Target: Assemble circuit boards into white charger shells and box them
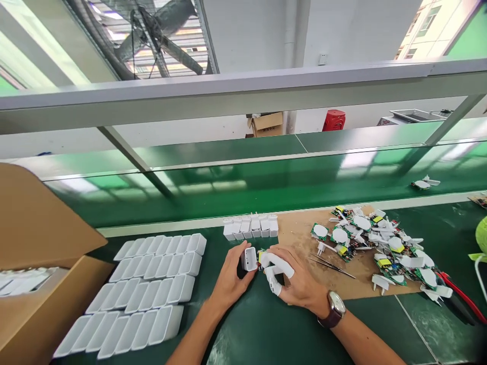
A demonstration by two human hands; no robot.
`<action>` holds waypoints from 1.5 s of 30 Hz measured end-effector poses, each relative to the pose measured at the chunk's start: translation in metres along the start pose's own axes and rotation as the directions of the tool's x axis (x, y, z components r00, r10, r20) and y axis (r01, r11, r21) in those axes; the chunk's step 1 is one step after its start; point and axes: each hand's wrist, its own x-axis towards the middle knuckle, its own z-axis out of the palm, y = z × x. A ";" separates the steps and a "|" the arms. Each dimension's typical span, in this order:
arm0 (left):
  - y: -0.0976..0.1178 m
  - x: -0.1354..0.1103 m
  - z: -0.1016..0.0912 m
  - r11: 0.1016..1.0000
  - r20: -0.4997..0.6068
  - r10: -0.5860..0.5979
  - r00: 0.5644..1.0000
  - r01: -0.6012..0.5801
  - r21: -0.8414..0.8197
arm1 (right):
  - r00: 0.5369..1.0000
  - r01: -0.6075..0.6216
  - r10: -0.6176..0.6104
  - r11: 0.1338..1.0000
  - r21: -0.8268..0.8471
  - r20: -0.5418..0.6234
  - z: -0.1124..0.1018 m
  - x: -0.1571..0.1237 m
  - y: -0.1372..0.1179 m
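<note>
My left hand is closed round a small white plastic housing, its open end tilted up toward me. My right hand, with white covers on some fingers and a watch at the wrist, pinches a small circuit board right beside that housing. Most of the board is hidden behind the covered fingers; a bit of green and yellow shows. Whether it has entered the housing I cannot tell. Just beyond both hands stands a short row of white housings.
Rows of white plastic shells lie to the left, beside an open cardboard box. At right, a heap of circuit boards and tweezers rest on a brown cardboard sheet. Red-handled pliers lie at far right.
</note>
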 end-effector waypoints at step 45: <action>0.004 -0.005 -0.005 0.992 0.027 0.096 0.995 -0.093 -0.081 | 0.991 -0.113 0.105 0.989 0.100 0.082 0.020 -0.014 0.008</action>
